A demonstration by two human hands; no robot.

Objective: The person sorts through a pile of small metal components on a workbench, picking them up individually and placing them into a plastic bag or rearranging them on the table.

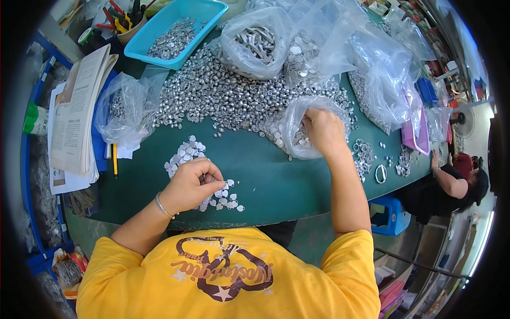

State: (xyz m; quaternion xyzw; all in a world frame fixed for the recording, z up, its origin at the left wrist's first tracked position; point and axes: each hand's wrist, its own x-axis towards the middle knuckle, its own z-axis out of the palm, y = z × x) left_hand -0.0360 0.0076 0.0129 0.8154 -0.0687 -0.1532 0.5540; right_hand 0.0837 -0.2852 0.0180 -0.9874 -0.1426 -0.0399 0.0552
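On the green tabletop (255, 159), the left hand (191, 183) hangs over the near left pile of pale discs (183, 156), its thumb and forefinger closed together at the tips, though whether they pinch a disc I cannot tell. The right hand (325, 133) dips into the mouth of a clear bag (305, 153) of similar discs, farther off to the right, with fingertips hidden, so its grip cannot be told. Beyond both hands spreads a heap of metal domes (196, 90), with a blue basket (159, 62) at the far left.
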